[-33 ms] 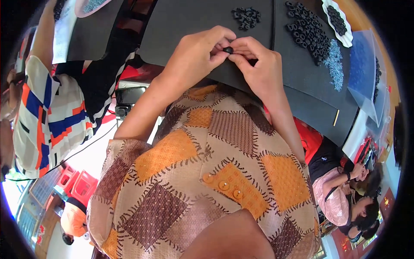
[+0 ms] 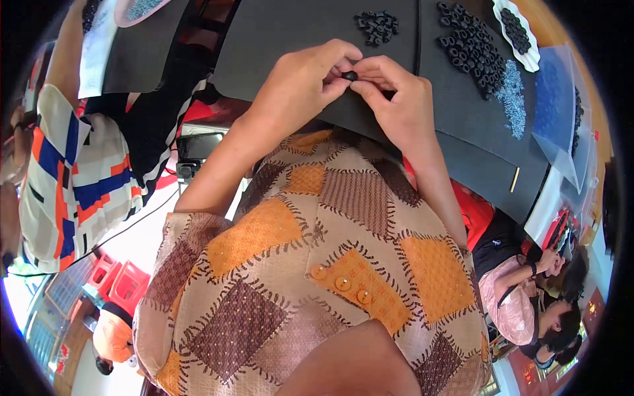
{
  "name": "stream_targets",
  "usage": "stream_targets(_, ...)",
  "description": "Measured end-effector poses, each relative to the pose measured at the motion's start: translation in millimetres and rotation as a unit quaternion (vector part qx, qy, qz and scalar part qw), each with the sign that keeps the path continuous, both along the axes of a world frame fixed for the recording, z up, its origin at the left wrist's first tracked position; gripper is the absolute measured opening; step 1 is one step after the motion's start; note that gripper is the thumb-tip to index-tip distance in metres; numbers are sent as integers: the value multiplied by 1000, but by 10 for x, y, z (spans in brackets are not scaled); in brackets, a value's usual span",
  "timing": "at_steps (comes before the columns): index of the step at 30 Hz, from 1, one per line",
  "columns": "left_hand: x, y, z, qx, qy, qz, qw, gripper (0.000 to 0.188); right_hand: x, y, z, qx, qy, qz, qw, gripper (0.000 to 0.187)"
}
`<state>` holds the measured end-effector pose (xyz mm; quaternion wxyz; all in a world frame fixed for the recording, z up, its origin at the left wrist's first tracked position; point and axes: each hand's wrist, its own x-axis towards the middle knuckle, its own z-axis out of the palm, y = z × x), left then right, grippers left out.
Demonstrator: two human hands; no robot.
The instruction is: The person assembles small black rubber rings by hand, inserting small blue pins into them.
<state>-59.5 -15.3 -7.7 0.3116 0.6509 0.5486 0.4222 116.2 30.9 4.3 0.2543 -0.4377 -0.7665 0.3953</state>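
Over the black table mat point(image 2: 284, 26), my left hand point(image 2: 310, 76) and my right hand point(image 2: 400, 96) meet fingertip to fingertip. A small round black rubber-like piece point(image 2: 350, 76) is pinched between them, held by thumbs and forefingers. My fingers partly cover it, and its inner shape is hidden. Just beyond my hands lies a small pile of black pieces point(image 2: 377, 28). Farther right is a larger spread of short black ring-like tubes point(image 2: 469, 49), touching a patch of tiny pale blue pieces point(image 2: 514, 99).
A white scalloped dish point(image 2: 530, 59) of black pieces stands at the far right, near a clear blue plastic box point(image 2: 555, 99). A short thin stick point(image 2: 514, 179) lies on the mat's right side. People sit at left point(image 2: 99, 178) and right point(image 2: 512, 297).
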Motion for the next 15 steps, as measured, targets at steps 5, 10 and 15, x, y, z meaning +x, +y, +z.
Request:
stream_targets(5, 2, 24, -38, 31, 31, -5, 999, 37, 31, 68, 3, -34, 23, 6, 999, 11)
stream_targets(10, 14, 65, -83, 26, 2, -10, 1000, 36, 18, 125, 41, -53, 8, 11, 998, 8)
stream_targets(15, -7, 94, -173, 75, 18, 6, 997, 25, 48, 141, 7, -83, 4, 12, 996, 7)
